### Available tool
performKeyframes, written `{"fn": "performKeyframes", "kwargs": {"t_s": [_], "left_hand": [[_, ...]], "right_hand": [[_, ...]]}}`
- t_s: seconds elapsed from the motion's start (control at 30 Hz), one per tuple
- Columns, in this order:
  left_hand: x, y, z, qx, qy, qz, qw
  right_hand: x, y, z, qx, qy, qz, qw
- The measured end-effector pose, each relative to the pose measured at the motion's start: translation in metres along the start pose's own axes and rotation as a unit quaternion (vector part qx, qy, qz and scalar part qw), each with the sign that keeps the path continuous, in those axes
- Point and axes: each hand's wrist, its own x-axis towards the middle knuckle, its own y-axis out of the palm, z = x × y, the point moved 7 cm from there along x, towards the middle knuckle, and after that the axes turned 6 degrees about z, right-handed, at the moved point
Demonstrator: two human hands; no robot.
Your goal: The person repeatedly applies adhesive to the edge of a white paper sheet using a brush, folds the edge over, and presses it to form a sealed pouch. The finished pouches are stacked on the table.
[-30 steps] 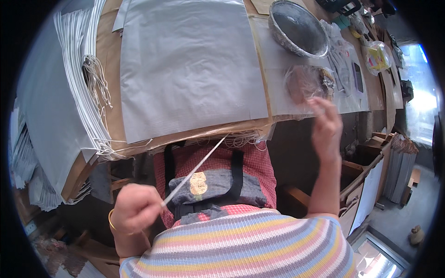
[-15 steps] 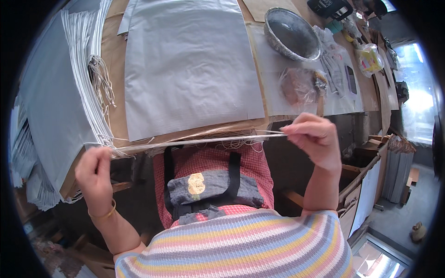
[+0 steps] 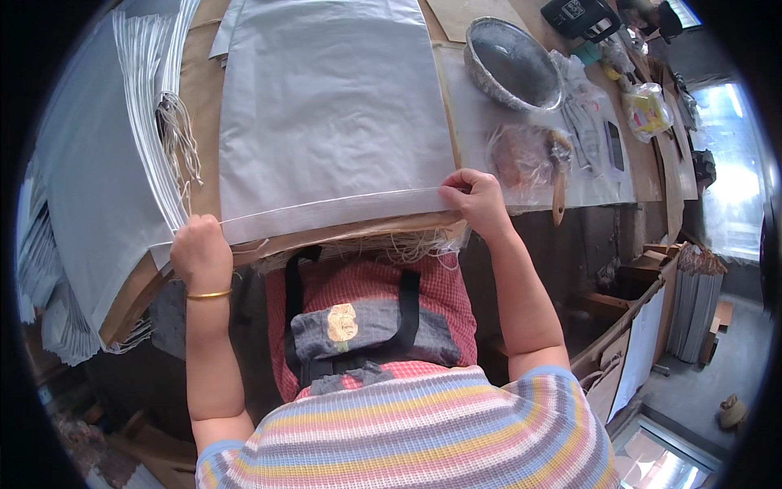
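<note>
String (image 3: 326,203) moved over sheet (image 3: 338,106), taut, left fingers (image 3: 202,232) to right fingers (image 3: 463,179)

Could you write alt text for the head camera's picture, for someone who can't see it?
A person's left hand and right hand hold a white cord straight across the near end of a grey sheet on a table. Right of the sheet are a bowl and a brush.
</note>
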Motion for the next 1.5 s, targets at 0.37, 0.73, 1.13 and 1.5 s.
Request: {"fn": "performKeyframes", "kwargs": {"t_s": [0.37,0.73,1.13,1.5], "left_hand": [[0.024,0.019,-0.005,0.104,-0.041,0.092,0.989],[-0.042,0.006,-0.046,-0.258,0.273,-0.155,0.914],[-0.033,0.008,-0.039,-0.291,0.302,-0.153,0.895],[-0.03,-0.001,-0.039,-0.307,0.317,-0.079,0.894]], "right_hand": [[-0.009,-0.002,0.003,-0.243,0.02,-0.087,0.966],[-0.009,0.003,-0.006,0.208,0.028,0.046,0.977],[-0.006,0.0,-0.007,0.144,0.048,0.044,0.987],[-0.022,0.016,0.058,-0.215,-0.307,-0.077,0.924]]}}
